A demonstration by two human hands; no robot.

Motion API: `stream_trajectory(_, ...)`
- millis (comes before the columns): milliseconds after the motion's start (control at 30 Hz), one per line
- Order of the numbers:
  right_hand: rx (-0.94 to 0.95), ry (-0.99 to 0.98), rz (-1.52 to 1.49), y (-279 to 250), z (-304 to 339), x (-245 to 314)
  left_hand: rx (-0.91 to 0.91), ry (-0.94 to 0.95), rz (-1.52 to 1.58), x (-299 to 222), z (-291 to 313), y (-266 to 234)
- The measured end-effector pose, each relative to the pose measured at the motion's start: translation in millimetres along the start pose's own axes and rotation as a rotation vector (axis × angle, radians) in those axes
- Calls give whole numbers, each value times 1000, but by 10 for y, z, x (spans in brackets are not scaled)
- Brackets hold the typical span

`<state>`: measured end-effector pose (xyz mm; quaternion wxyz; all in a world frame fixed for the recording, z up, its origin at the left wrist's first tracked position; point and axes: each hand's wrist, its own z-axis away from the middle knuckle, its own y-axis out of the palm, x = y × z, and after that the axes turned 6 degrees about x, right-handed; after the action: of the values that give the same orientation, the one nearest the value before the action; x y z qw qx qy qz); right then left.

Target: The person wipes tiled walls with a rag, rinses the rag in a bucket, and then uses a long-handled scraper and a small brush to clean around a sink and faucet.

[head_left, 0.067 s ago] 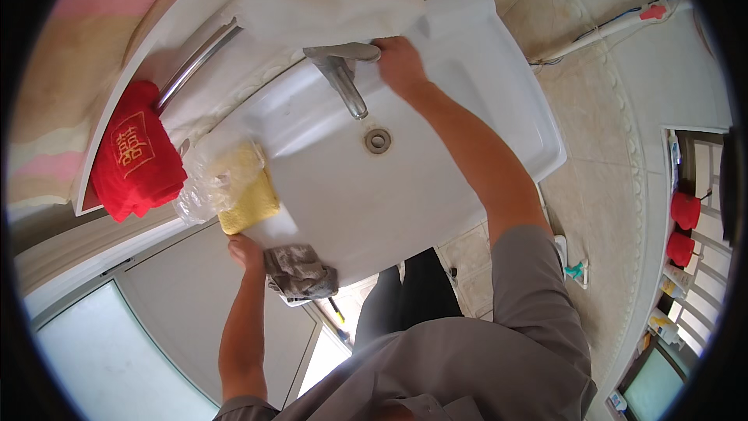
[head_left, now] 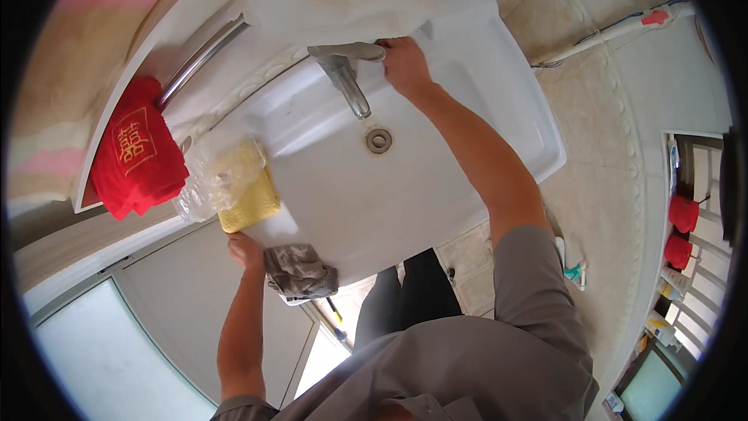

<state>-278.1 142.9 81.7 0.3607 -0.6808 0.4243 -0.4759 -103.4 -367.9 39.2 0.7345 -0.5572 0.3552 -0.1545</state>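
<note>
My right hand (head_left: 407, 68) reaches across the white sink (head_left: 374, 210), its curled fingers at the tip of the metal faucet's lever (head_left: 351, 51). The faucet spout (head_left: 354, 100) points down toward the drain (head_left: 379, 140); no running water shows. At the sink's left end my left hand (head_left: 246, 250) is closed beside the corner of a folded yellow cloth (head_left: 253, 201). Its fingertips are hidden, so what it grips cannot be made out. A crumpled clear plastic bag (head_left: 204, 175) partly covers the yellow cloth. Close to my left hand, a grey-brown cloth (head_left: 302, 271) lies bunched on the front rim.
A red towel (head_left: 139, 152) with gold stitching hangs at the left by a metal bar (head_left: 204, 61). A white door panel (head_left: 202, 288) stands at the lower left. Red containers (head_left: 682, 214) and bottles line a shelf at the far right. A pipe (head_left: 608, 35) runs along the wall.
</note>
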Motion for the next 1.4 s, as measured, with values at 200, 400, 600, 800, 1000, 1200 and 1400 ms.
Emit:
stream_trajectory(200, -17, -149, -172, 79, -15, 30, 54, 97, -112, -75, 43, 18)
stream_trajectory(400, -4, -261, -185, 49, 73, -55, -57, 269, -226, 643, -276, 235)
stream_trajectory(600, -98, -82, -187, 130, 170, 198, 67, 61, -33, 28, 19, -21)
stream_trajectory(800, -8, 95, -122, 92, 33, 361, 143, 92, -118, 124, -131, 90)
stream_trajectory(1000, 106, 313, -450, -170, 436, 343, 94, 266, -255, 121, -42, 133)
stream_trajectory(1200, 23, 215, -483, -898, 315, 554, 80, 22, -99, -30, 5, 1)
stream_trajectory(1400, 112, 402, -632, -1170, 5, 774, 103, -137, -106, -316, 143, -145)
